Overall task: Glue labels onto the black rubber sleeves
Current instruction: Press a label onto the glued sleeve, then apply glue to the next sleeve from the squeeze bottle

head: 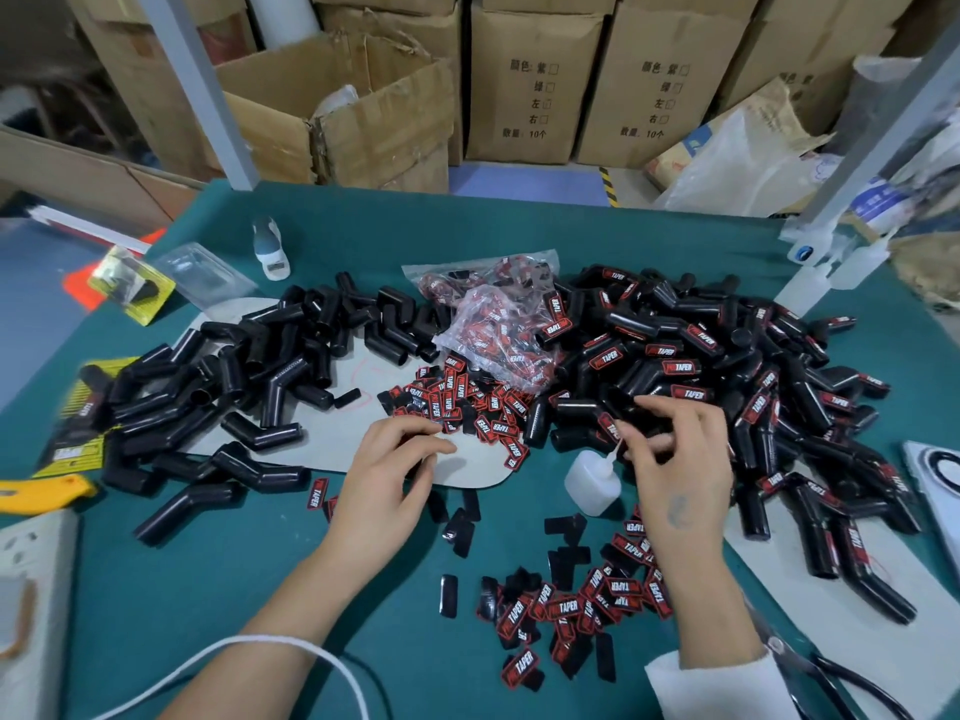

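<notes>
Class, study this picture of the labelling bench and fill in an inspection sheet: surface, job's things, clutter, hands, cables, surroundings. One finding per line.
Surface: teal-green table mat with a grey board lying on it.
Job's things: unlabelled black angled rubber sleeves heaped left; labelled black sleeves heaped right; loose red-and-black labels mid-table, more near the front; small white plastic glue bottle standing, nozzle up.
Clutter: clear plastic bags of labels; yellow utility knife; clear blister packs.
Hands: left hand fingers on the label pile; right hand at the bottle's nozzle, grip unclear.
Cables: white cord near the left forearm.
Surroundings: stacked brown cardboard boxes behind.
</notes>
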Demonstrator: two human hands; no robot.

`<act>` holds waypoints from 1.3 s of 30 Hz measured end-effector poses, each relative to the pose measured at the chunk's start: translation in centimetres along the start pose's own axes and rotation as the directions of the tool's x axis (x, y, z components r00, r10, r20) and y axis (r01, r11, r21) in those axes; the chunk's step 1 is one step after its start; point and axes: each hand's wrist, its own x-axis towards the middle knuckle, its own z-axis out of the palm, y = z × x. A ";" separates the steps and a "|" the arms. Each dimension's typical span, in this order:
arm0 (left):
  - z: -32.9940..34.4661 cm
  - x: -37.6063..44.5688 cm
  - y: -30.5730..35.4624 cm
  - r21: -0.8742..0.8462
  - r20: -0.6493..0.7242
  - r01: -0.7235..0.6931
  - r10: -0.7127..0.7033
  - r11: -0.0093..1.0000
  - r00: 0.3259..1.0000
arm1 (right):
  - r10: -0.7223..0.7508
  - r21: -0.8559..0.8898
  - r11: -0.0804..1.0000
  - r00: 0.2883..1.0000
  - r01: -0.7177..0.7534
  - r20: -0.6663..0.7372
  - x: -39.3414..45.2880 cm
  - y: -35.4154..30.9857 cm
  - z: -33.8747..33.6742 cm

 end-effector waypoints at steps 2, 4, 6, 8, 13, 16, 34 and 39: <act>-0.5 0.2 -0.7 0.094 -0.020 -0.049 0.051 0.994 0.999 | 0.035 0.199 0.980 0.998 -0.023 -0.060 -0.1 -0.3 -0.5; -1.8 0.8 -2.1 0.265 -0.069 -0.058 0.079 0.962 0.995 | 0.034 0.340 0.940 0.980 0.035 -0.196 -0.3 -0.8 -1.4; -3.8 1.5 -3.9 0.444 -0.135 0.039 0.023 0.895 0.991 | -0.034 0.387 0.905 0.938 0.175 -0.345 -0.8 -1.3 -2.1; -5.5 1.8 -5.3 0.559 -0.175 0.141 -0.049 0.817 0.983 | -0.136 0.376 0.870 0.887 0.321 -0.442 -1.5 -2.2 -2.7; -5.6 1.8 -6.5 0.705 -0.158 0.159 -0.066 0.691 0.985 | -0.589 0.240 0.721 0.758 0.650 -0.281 -5.2 -5.0 -1.5; -5.8 1.9 -6.7 0.713 -0.198 0.155 -0.015 0.684 0.980 | -0.698 0.190 0.714 0.708 0.674 0.106 -7.4 -5.7 1.3; -6.5 2.4 -3.9 -0.792 -0.276 0.143 -0.558 0.593 0.783 | -0.492 0.044 0.845 0.743 0.533 0.454 -7.1 -5.4 4.7; -6.2 1.9 -0.9 -0.888 0.190 0.291 -0.292 0.357 0.937 | -0.389 0.279 0.918 0.780 0.282 0.490 -7.3 -6.1 4.3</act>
